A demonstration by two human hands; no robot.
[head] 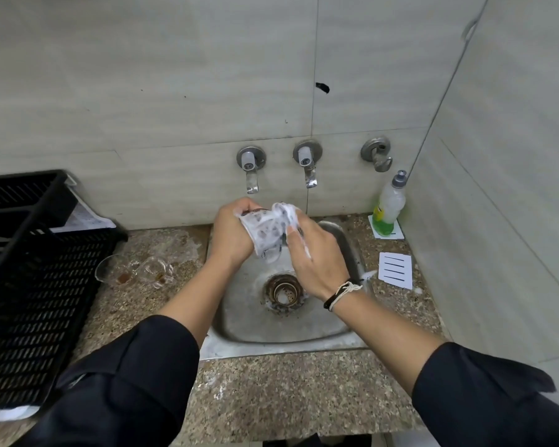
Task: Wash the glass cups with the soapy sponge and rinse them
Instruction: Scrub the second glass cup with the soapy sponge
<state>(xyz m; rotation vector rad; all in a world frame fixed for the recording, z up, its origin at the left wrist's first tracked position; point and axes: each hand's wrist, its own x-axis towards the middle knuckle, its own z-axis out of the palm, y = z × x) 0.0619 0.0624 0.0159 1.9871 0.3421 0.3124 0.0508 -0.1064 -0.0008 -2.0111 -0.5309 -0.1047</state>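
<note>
Over the steel sink (304, 330), under the left tap (251, 169): left hand (231, 235) wrapped round a foam-covered glass cup (265, 235), fingers curled over its far side, cup tilted with one end toward the right. Right hand (317, 253) just beside it, fingers closed on a soapy sponge (286, 212) pressed against the cup's upper right edge; suds on the fingers and knuckles. Sponge mostly hidden in lather, shape hard to make out. Cord and dark band around the right wrist (342, 293). Dark sleeves pushed up on both forearms.

Below the hands, a rusty round drain (284, 293) with foam at its rim. Second tap (307, 164) to the right of the first, then a wall hook (376, 153).

On the speckled stone worktop (288, 391), left of the sink: two more glass cups (136, 271) lying close together, brownish residue inside each, unwashed. Further left, a black slatted plastic rack (36, 279) reaching to the frame edge, a pale sheet beneath its rear corner.

Right of the sink, in the wall corner: a dish soap bottle (389, 204) upright on a white card, green liquid low inside. Nearer, a white card with black lines (396, 271) flat on the worktop, apart from the bottle.
</note>
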